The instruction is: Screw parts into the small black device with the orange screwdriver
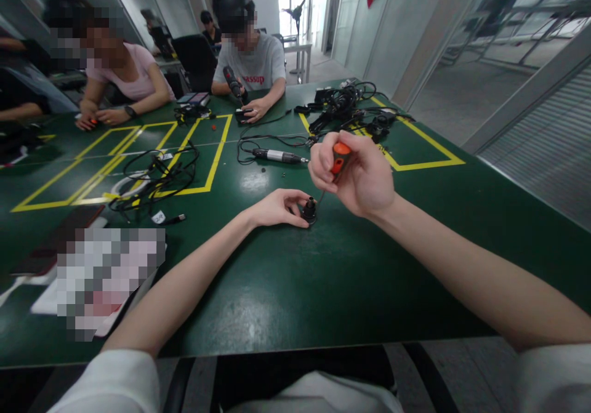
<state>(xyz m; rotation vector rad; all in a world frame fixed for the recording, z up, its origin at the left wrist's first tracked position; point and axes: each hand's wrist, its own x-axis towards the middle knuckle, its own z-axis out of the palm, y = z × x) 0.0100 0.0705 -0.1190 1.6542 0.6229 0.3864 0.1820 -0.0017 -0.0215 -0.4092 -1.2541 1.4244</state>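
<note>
My left hand (pixel 282 208) rests on the green table (pixel 277 290), its thumb and fingers closed round the side of a small black round part (pixel 309 211) that stands upright. Raised above the table to the right, my right hand (pixel 357 173) is wrapped round the orange and dark handle of a screwdriver (pixel 340 154). The thin shaft slants down from that hand toward the table, just right of the black part. Whether its tip touches anything I cannot tell. Behind my hands lies a silver and black electric screwdriver (pixel 277 156) with a cable.
Tangled black cables (pixel 344 108) lie at the back right, others (pixel 157 179) at the left, among yellow tape lines (pixel 219 154). A phone (pixel 60 240) and a blurred packet (pixel 111 277) are at the near left. Across the table a person (pixel 252 62) holds a power tool; another sits left.
</note>
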